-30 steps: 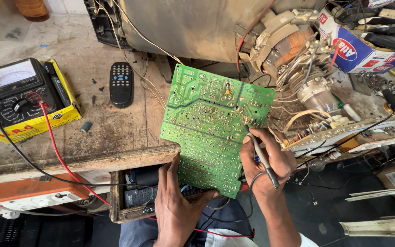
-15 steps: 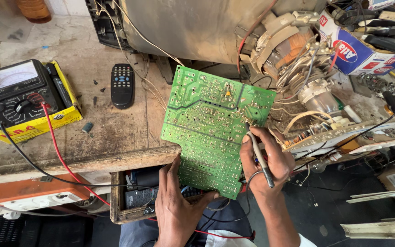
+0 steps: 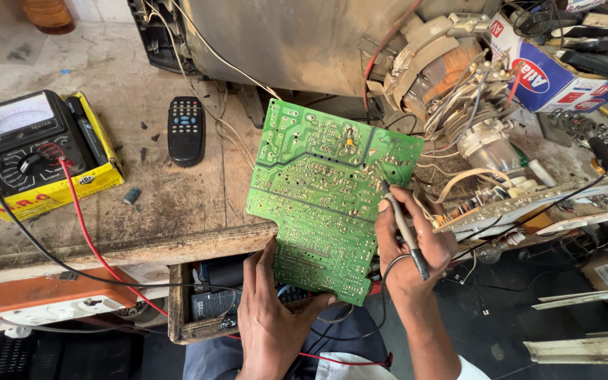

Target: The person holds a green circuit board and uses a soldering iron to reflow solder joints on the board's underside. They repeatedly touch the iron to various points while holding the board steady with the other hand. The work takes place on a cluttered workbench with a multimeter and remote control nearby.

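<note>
A green circuit board (image 3: 321, 193) is held up with its solder side toward me, tilted over the bench edge. My left hand (image 3: 270, 317) grips its lower edge from below. My right hand (image 3: 409, 243) holds a black test probe (image 3: 404, 229) like a pen, its tip resting on the board's right side. A black lead runs from the probe down past my wrist.
An analog multimeter (image 3: 26, 144) in a yellow case sits at left with red and black leads. A black remote (image 3: 186, 130) lies on the worn wooden bench (image 3: 170, 204). A television chassis (image 3: 304, 42), coils, wires and a blue box (image 3: 554, 74) crowd the right. An open drawer (image 3: 205, 302) is below.
The board and both hands have barely shifted; the probe tip stays on the board's right side.
</note>
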